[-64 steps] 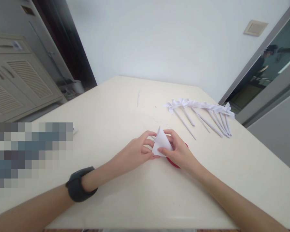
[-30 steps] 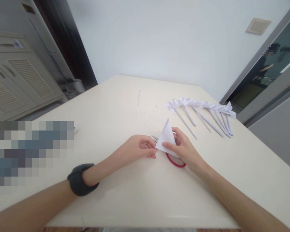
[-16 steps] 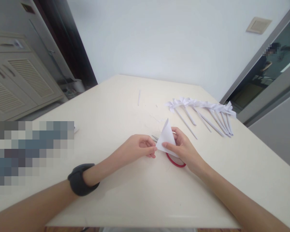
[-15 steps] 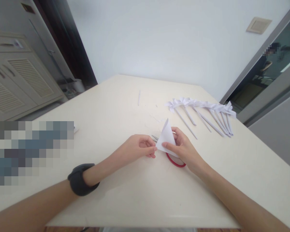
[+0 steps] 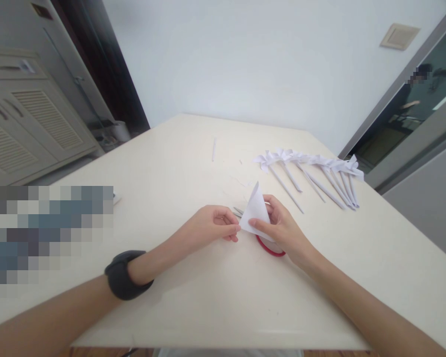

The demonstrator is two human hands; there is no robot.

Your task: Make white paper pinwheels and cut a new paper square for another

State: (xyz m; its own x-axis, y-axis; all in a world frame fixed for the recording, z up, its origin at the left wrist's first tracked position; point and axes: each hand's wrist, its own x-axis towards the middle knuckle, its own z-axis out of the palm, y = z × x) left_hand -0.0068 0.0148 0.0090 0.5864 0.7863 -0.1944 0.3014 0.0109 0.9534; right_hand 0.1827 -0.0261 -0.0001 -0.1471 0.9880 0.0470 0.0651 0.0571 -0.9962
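A piece of white paper [image 5: 255, 210], curved into a cone-like shape with its point up, is held above the table. My right hand [image 5: 278, 223] grips its right side, thumb in front and fingers behind. My left hand [image 5: 223, 223] pinches the paper's lower left corner between thumb and fingertips. Under the paper lies a pair of scissors [image 5: 270, 248] with a red handle; its metal blades show at the left, and its middle is hidden by the paper and my right hand.
Several paper flowers with rolled stems [image 5: 312, 166] lie in a row at the back right of the white table [image 5: 193, 307]. A thin white paper roll [image 5: 214, 149] and small scraps lie farther back. A wall stands behind; a blurred-out patch covers the left.
Both hands keep nearly the same pose on the paper. The view has shifted only very slightly.
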